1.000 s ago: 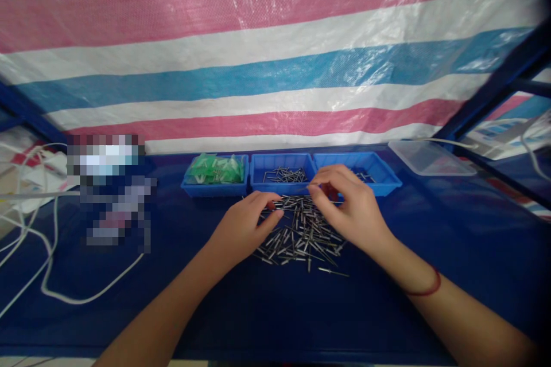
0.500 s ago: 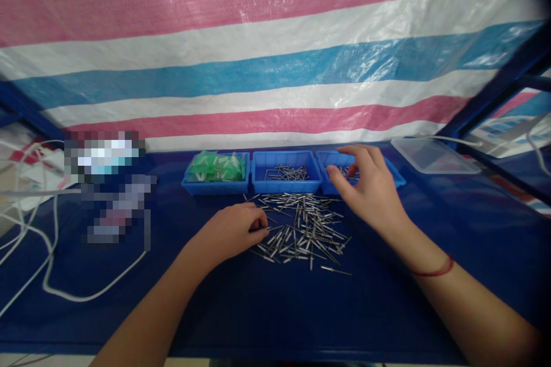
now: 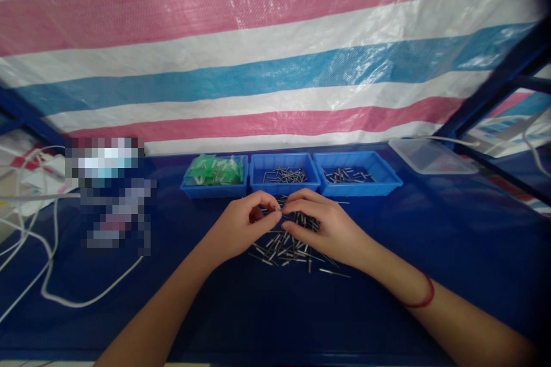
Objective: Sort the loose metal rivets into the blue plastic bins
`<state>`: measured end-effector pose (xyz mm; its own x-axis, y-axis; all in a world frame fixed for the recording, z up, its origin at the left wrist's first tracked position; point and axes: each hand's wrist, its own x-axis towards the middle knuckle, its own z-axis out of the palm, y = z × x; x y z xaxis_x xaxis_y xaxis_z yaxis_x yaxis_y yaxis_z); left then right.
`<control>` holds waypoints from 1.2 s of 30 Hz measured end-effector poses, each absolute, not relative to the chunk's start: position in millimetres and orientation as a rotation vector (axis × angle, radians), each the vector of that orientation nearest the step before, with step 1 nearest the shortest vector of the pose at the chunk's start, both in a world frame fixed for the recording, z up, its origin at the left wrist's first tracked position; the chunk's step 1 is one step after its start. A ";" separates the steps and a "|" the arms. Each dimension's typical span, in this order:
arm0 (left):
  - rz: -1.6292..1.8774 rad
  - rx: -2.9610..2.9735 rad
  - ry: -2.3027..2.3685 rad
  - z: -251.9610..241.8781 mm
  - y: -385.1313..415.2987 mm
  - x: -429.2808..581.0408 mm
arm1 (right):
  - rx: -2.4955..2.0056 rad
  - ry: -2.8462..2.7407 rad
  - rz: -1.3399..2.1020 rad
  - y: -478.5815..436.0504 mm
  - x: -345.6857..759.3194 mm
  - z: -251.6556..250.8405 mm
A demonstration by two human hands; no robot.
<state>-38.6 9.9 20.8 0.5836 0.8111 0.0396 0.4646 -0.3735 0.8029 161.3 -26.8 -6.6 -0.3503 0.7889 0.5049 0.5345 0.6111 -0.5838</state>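
Observation:
My left hand (image 3: 239,226) is closed in a pinch, thumb against forefinger, on what looks like a blind rivet (image 3: 278,210); most of it is hidden. Close by on the right is my right hand (image 3: 331,229), its thumb and fingers apart and its fingertips almost at the left ones. Both hands hover over a loose pile of metal blind rivets (image 3: 275,249) on the dark blue table, covering part of it. Behind them, more rivets lie in the middle blue bin (image 3: 284,188) and in the right blue bin (image 3: 365,188).
Green packets (image 3: 215,171) fill the left blue bin (image 3: 213,190). A clear plastic lid (image 3: 433,157) lies at the back right. White cables (image 3: 73,303) and blurred items are on the left. A striped sheet (image 3: 258,86) hangs behind the table (image 3: 267,315).
My right hand has moved left and down from over the right bin to beside my left hand. My left hand has shifted slightly right and up, with its pinch raised.

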 end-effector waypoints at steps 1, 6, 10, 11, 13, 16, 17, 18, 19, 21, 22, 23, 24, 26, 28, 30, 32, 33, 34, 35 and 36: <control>0.570 1.985 0.994 19.8 9.2 -37.7 | -1.027 -2.012 0.442 -27.0 160.9 -6.5; 0.627 1.864 0.962 15.8 7.5 -34.1 | -1.054 -1.870 0.469 -26.6 163.3 -3.2; 0.660 1.814 0.969 14.8 7.6 -32.7 | -1.055 -1.879 0.572 -27.0 163.9 -0.5; 0.666 1.814 0.981 14.4 7.7 -32.6 | -1.051 -1.867 0.595 -27.2 163.8 -0.1; 0.678 1.819 1.001 13.6 7.6 -32.5 | -1.057 -1.825 0.606 -27.8 163.4 0.7; 0.686 1.840 1.021 13.6 6.2 -31.9 | -1.073 -1.772 0.580 -28.7 163.1 1.8; 0.679 1.860 1.027 13.8 5.4 -31.5 | -1.075 -1.757 0.580 -29.0 163.1 2.0; 0.668 1.884 1.030 14.0 4.5 -31.0 | -1.075 -1.743 0.586 -29.3 163.1 2.1; 0.658 1.910 1.028 14.1 3.7 -30.5 | -1.073 -1.727 0.599 -29.5 163.0 2.1; 0.644 1.950 1.010 13.6 2.3 -29.2 | -1.063 -1.698 0.632 -29.8 162.4 1.8; 0.646 1.965 1.000 12.9 1.8 -28.6 | -1.056 -1.686 0.648 -29.8 162.0 1.6; 0.652 1.977 0.996 12.1 1.4 -27.9 | -1.050 -1.674 0.663 -29.9 161.4 1.5; 0.663 1.986 0.995 11.2 1.2 -27.4 | -1.045 -1.661 0.678 -29.9 160.8 1.4; 0.686 1.996 1.004 9.6 1.0 -26.5 | -1.039 -1.633 0.700 -29.9 159.7 1.3; 0.704 1.986 1.017 8.6 0.9 -26.0 | -1.042 -1.607 0.716 -29.8 159.1 1.1; 0.714 1.966 1.026 8.6 0.7 -25.7 | -1.049 -1.592 0.729 -29.9 159.0 0.7; 0.714 1.947 1.030 9.1 0.2 -25.3 | -1.050 -1.592 0.738 -30.1 159.2 0.2; 0.716 1.939 1.026 9.5 -0.2 -25.1 | -1.049 -1.594 0.741 -30.3 159.3 0.0; 0.718 1.934 1.021 9.8 -0.5 -25.0 | -1.048 -1.597 0.743 -30.6 159.3 -0.2; 0.724 1.931 1.017 10.0 -0.9 -24.8 | -1.047 -1.600 0.745 -30.8 159.2 -0.4; 0.733 1.929 1.014 10.2 -1.2 -24.7 | -1.046 -1.603 0.746 -31.0 159.1 -0.5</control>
<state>-24.7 -1.2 10.2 0.5066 0.8543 0.1166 0.3785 -0.3419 0.8601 159.1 -31.0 -0.5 -0.0851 0.9034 0.4204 0.2606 0.4274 -0.8657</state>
